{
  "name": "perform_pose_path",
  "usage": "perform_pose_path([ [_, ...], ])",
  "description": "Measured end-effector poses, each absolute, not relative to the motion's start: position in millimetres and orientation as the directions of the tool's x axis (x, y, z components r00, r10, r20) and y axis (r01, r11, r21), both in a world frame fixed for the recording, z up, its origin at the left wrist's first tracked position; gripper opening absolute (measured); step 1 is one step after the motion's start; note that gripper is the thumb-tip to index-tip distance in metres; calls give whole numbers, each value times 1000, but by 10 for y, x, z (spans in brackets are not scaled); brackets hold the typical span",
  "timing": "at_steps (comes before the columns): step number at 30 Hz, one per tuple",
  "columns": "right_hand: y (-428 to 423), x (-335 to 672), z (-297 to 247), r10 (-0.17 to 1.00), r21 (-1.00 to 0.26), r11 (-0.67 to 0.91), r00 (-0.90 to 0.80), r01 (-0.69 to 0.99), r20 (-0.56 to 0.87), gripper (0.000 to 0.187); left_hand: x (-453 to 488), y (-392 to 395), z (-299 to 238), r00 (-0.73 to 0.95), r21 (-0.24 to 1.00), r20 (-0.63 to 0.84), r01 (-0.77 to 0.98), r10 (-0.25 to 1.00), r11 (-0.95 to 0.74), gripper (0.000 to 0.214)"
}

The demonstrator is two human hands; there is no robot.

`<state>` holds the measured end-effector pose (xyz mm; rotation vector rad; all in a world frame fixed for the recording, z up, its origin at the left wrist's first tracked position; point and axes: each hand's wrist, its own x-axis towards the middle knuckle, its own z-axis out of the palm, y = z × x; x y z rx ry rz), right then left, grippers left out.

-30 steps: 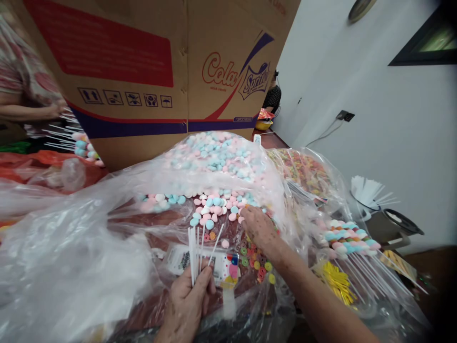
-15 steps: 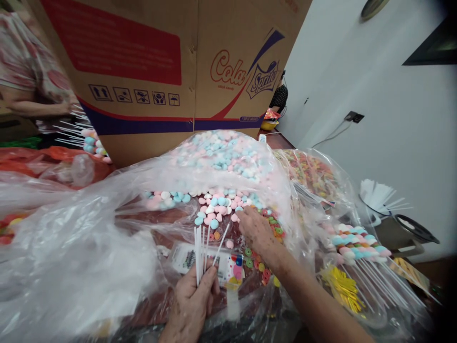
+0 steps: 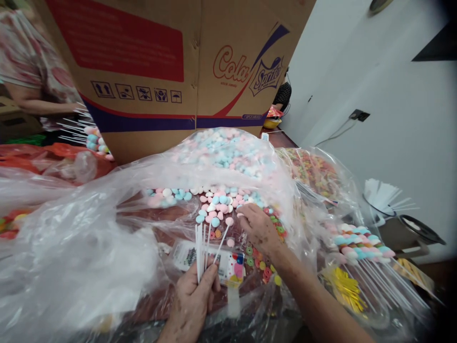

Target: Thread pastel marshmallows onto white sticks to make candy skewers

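My left hand (image 3: 193,297) is closed around several thin white sticks (image 3: 198,252) that point upward. One stick leans right, and a pink marshmallow candy (image 3: 229,221) sits at its tip. Just right of that candy is my right hand (image 3: 260,231), its fingers bent and slightly apart at the edge of a loose pile of pink, blue and white marshmallow candies (image 3: 216,207). No held thing shows between its fingertips. Small ring-shaped gummies (image 3: 267,274) lie beneath my right wrist. Behind my left hand is a printed clear packet (image 3: 224,267).
A large cardboard box (image 3: 143,57) stands behind a clear plastic bag of candies (image 3: 228,147). On the right are finished marshmallow sticks (image 3: 364,243), yellow ties (image 3: 348,288) and a jug (image 3: 410,233) near more white sticks (image 3: 383,195). Another person (image 3: 32,71) is at far left.
The pink marshmallow candy that was by my right fingertips is now at the tip of the leaning stick. My right hand has shifted slightly right; my left hand keeps its hold.
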<state>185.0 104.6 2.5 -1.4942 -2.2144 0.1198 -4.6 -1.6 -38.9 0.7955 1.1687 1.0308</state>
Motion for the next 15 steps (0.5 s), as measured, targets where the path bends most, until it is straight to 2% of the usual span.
perform_pose_path([
  [9, 1033, 1544, 11, 911, -148, 411, -408, 899, 54, 18, -23, -7, -367, 62, 915, -337, -212, 939, 342, 53],
  [10, 1020, 1548, 28, 914, -181, 405, -404, 896, 41, 18, -19, -9, -360, 53, 915, -340, -211, 939, 343, 53],
  [13, 990, 1635, 76, 938, -414, 310, -346, 855, -12, 18, -4, -13, -357, 11, 912, -344, -233, 939, 337, 52],
  [15, 985, 1725, 86, 958, -526, 233, -286, 818, -21, 18, 0, -13, -367, 6, 909, -343, -250, 939, 334, 51],
])
